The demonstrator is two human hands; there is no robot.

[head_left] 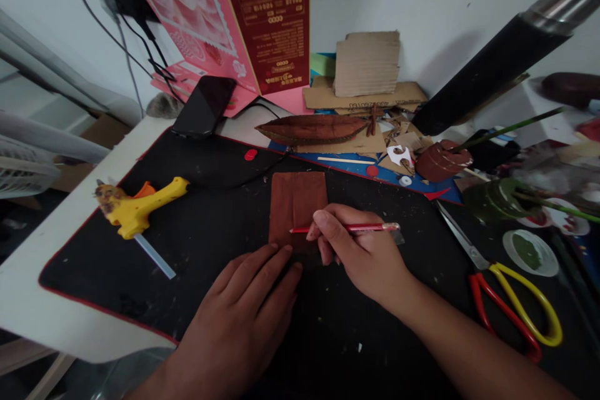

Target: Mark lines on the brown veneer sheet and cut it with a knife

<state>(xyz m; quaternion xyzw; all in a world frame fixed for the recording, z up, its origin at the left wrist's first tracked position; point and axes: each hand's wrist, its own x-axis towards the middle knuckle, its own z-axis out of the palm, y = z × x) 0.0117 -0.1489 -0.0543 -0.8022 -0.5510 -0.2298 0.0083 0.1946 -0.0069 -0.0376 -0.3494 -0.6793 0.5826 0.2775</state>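
A reddish-brown rectangular piece (pixel 298 197) lies flat on the black mat (pixel 220 169). My left hand (pixel 250 300) rests palm down, its fingertips on the lower left edge of that piece. My right hand (pixel 359 250) is closed round a red pencil (pixel 368 227), whose tip points left over the middle of the brown piece. Whether the tip touches the surface I cannot tell. Beyond them sits a brown boat-shaped object (pixel 314 130) on cardboard.
A yellow glue gun (pixel 140 205) lies at the left and a phone (pixel 204 106) behind it. Scissors (pixel 478 259) with red and yellow handles are at the right, near paint jars (pixel 443 159). A black flask (pixel 497 62) leans at the back right.
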